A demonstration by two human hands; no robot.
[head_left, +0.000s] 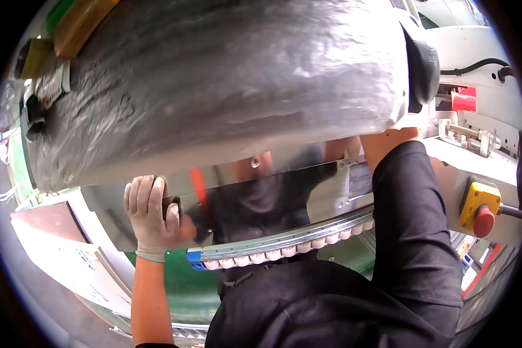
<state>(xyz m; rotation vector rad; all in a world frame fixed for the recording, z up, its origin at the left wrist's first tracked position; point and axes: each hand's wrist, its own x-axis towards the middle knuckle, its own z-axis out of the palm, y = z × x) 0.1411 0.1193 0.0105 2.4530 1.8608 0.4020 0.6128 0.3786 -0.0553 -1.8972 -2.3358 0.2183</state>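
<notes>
Roller strip: the white wheels [288, 251] run along the near edge beside the torso [325, 307]; a shirt fold could catch there if the person leans in.
Left hand: gloved [151, 214], at the shiny metal panel [261, 197], fingers extended together and thumb apart; whether it grips the dark bit beside the thumb, I cannot tell. Its fingertips sit just beside the wrapped body's lower edge, so a drop or slide of that body could pinch them.
Right hand: hidden beyond the forearm [388, 144], which passes under the wrapped body's right end; its grip cannot be told. Working unseen there, it could be trapped or scraped.
Wrapped body: the silver film-covered bulk [243, 75] spans the view above the panel; wrinkled film could snag or slip under fingers.
Stop box: yellow with a red button [484, 221], right of the sleeve [412, 214]; an elbow swung outward could knock it.
Room: tight on the right, beside the metal bracket [467, 137]; looser left of the glove, toward the white boards [87, 267].
</notes>
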